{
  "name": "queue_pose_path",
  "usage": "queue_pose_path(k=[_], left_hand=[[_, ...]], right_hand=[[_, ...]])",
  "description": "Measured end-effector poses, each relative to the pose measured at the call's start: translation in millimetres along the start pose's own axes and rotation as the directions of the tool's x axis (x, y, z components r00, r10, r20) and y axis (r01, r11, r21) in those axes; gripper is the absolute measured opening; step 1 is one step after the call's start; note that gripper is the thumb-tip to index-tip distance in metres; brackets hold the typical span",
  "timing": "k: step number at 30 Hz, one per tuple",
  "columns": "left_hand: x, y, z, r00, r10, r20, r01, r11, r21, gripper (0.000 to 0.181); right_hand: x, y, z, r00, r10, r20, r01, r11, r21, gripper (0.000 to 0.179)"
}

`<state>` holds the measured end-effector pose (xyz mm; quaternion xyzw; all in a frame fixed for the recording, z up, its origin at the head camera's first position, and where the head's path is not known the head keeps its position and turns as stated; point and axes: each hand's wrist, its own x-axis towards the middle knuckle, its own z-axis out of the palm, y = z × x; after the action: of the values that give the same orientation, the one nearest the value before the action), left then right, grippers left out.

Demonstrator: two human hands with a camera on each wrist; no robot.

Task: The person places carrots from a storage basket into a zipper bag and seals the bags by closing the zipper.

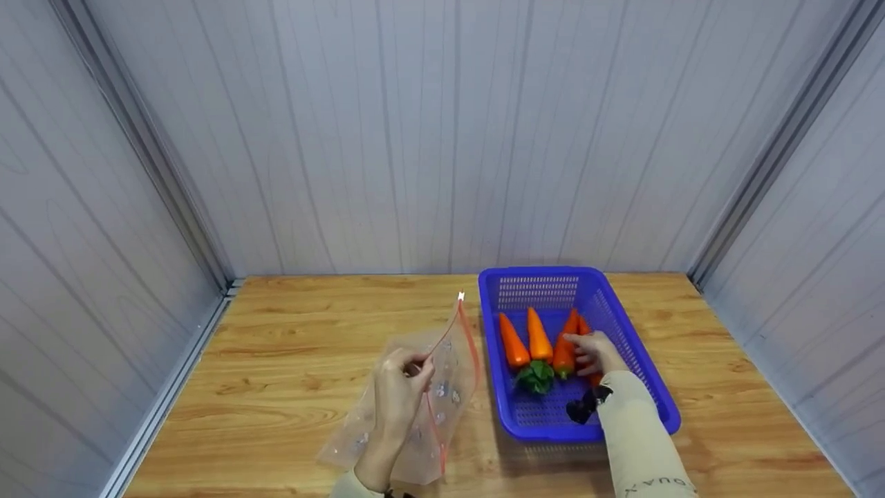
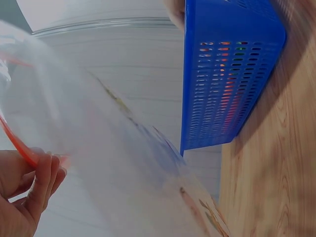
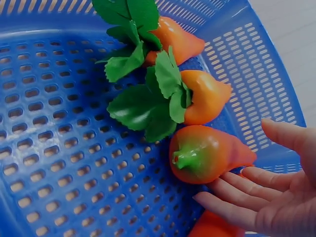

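A clear zip-top bag (image 1: 451, 373) with an orange-red zip strip and small printed pictures hangs over the table. My left hand (image 1: 399, 394) pinches one side of its mouth between thumb and fingers, and the mouth gapes. To the right, my right hand (image 1: 598, 351) reaches into a blue basket (image 1: 489, 332), palm toward the toy carrots and fingers spread. Its fingertips lie right at a carrot with a bare green stub (image 3: 197, 155). Another carrot (image 3: 216, 225) is partly hidden beneath the hand. Two leafy-topped carrots, one red-orange (image 1: 514, 342) and one lighter orange (image 1: 539, 337), lie alongside.
The basket stands on a wood-grain table (image 1: 290, 360) with its perforated sides raised around the carrots. Pale panel walls (image 1: 415, 138) enclose the table at the back and both sides. A white slider (image 1: 461, 296) sits at the bag's upper zip end.
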<state>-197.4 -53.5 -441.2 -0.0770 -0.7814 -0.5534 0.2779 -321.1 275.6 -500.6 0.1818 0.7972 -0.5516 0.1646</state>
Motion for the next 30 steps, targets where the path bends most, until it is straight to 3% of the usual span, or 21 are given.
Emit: queue_pose_path(k=[4,8,11,19,30], left_hand=[[0.1,-1.3,1.3,1.000,0.013,0.011,-0.013,1.000,-0.022,0.005],[0.0,-2.1,2.5,1.000,0.019,0.010,-0.019,0.999,-0.031,0.006],[-0.2,-1.8,2.9,1.000,0.028,0.005,-0.027,0.999,-0.026,0.008],[0.1,-3.1,2.9,1.000,0.009,0.001,-0.009,1.000,-0.017,0.009],[-1.3,-3.7,1.4,1.000,0.002,0.000,-0.002,1.000,-0.031,0.008]], right_hand=[[5.2,1.0,3.9,1.000,0.017,-0.011,-0.017,0.999,0.027,0.060],[28.9,10.4,3.1,1.000,0.019,-0.015,-0.019,0.999,0.041,0.064],[36.3,11.9,5.0,1.000,0.018,-0.023,-0.017,0.999,0.040,0.068],[11.6,-2.2,16.0,0.992,0.016,-0.124,-0.008,0.998,0.063,0.048],[15.9,-0.4,15.3,0.989,0.029,-0.143,-0.023,0.999,0.049,0.044]])
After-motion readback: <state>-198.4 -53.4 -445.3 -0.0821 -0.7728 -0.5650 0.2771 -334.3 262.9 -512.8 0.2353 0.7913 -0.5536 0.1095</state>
